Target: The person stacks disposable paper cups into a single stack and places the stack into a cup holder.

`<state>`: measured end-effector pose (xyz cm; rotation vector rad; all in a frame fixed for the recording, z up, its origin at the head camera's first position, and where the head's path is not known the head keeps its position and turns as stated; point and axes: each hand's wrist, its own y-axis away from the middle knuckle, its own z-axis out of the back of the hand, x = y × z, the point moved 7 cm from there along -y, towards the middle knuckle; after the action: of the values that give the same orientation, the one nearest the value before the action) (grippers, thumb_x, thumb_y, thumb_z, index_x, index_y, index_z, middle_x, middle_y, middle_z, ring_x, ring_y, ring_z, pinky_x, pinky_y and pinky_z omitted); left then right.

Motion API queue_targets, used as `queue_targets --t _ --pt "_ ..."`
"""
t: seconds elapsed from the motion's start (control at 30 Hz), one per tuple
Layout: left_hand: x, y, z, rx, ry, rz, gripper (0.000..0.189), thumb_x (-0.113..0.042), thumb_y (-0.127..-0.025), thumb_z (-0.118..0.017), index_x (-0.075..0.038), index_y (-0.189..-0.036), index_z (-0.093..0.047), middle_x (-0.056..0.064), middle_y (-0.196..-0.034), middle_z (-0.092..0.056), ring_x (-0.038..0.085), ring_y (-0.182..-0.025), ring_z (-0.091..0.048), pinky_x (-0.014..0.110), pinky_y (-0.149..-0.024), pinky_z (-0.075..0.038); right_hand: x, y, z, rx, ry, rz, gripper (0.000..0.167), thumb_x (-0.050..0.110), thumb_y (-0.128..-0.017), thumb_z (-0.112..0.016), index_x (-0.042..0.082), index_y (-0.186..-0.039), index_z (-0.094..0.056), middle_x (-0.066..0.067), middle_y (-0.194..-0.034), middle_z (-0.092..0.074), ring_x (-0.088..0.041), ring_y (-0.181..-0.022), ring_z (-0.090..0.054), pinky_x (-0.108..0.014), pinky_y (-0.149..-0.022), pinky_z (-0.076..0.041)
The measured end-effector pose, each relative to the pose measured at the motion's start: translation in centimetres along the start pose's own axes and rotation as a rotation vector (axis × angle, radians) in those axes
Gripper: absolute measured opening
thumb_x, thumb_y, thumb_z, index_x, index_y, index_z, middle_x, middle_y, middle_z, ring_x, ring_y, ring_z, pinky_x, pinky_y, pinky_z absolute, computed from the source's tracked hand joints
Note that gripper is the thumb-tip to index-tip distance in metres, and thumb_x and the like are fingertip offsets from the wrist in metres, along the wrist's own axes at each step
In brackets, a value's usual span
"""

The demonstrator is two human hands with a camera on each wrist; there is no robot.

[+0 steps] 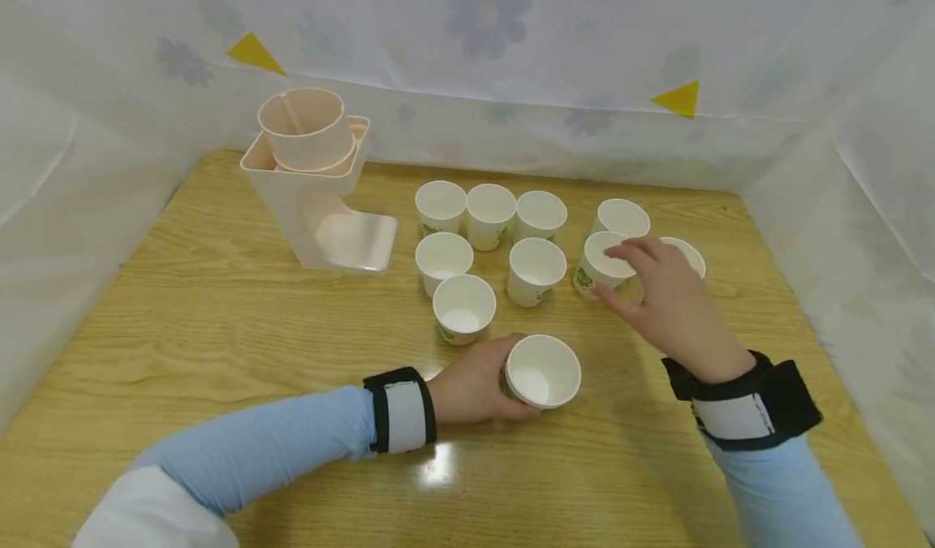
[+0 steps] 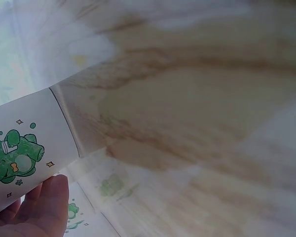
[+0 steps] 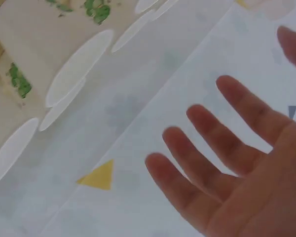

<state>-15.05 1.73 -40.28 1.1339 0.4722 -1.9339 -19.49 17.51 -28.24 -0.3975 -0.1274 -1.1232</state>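
My left hand (image 1: 475, 381) grips a white paper cup (image 1: 544, 369) from its left side, near the front of the group. A second rim edge shows just under the cup's lip. In the left wrist view, a green cartoon animal is printed on the cup wall (image 2: 19, 108), with fingertips (image 2: 54, 190) right below it. My right hand (image 1: 661, 292) hovers over the cups at the right, fingers spread and holding nothing. Under it stands a paper cup (image 1: 601, 268) with a green print; another cup (image 1: 687, 249) is partly hidden behind the hand.
Several more upright paper cups (image 1: 536, 262) stand in the middle of the wooden table (image 1: 292, 467). A pale pink stand (image 1: 292, 207) with a bucket-like cup (image 1: 310, 146) on top is at the back left. A flowered white curtain (image 1: 409, 36) closes off the back.
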Motion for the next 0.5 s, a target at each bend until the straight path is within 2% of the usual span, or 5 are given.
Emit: queue_targets --t 0.13,0.23,0.33,0.5 --pt "0.0 0.0 0.0 0.003 0.002 0.007 0.071 -0.025 -0.067 -0.084 -0.016 -0.129 -0.049 -0.003 -0.122 -0.059 0.009 -0.115 -0.054 0.026 -0.102 -0.04 -4.4 -0.9 0.2 -0.053 -0.037 -0.157 0.041 0.017 -0.087 -0.062 -0.008 -0.118 -0.054 -0.035 -0.125 -0.043 -0.053 -0.116 -0.037 -0.061 -0.097 -0.027" --pt "0.0 0.0 0.0 0.004 0.001 0.003 0.071 -0.025 -0.067 -0.084 -0.016 -0.129 -0.049 -0.003 -0.123 -0.059 0.009 -0.115 -0.053 0.026 -0.102 -0.04 -7.7 -1.3 -0.3 -0.022 -0.057 -0.287 0.048 0.019 -0.09 -0.058 -0.008 -0.127 -0.046 -0.039 -0.135 -0.032 -0.058 -0.123 -0.027 -0.066 -0.099 -0.023" --pt "0.0 0.0 0.1 0.004 0.001 0.004 0.072 -0.025 -0.068 -0.083 -0.016 -0.129 -0.049 -0.004 -0.123 -0.059 0.008 -0.115 -0.053 0.026 -0.102 -0.039 -10.1 -1.4 -1.1 0.031 -0.058 -0.384 0.058 0.026 -0.091 -0.055 -0.006 -0.137 -0.037 -0.04 -0.141 -0.02 -0.063 -0.125 -0.019 -0.07 -0.096 -0.025" --pt "-0.1 0.0 0.1 0.002 -0.004 0.002 0.072 -0.025 -0.068 -0.084 -0.016 -0.13 -0.048 -0.004 -0.123 -0.059 0.008 -0.115 -0.053 0.025 -0.102 -0.039 -12.2 -1.5 -2.3 0.12 -0.062 -0.46 0.072 0.035 -0.092 -0.052 -0.002 -0.145 -0.022 -0.04 -0.144 -0.009 -0.069 -0.12 -0.018 -0.075 -0.089 -0.029"
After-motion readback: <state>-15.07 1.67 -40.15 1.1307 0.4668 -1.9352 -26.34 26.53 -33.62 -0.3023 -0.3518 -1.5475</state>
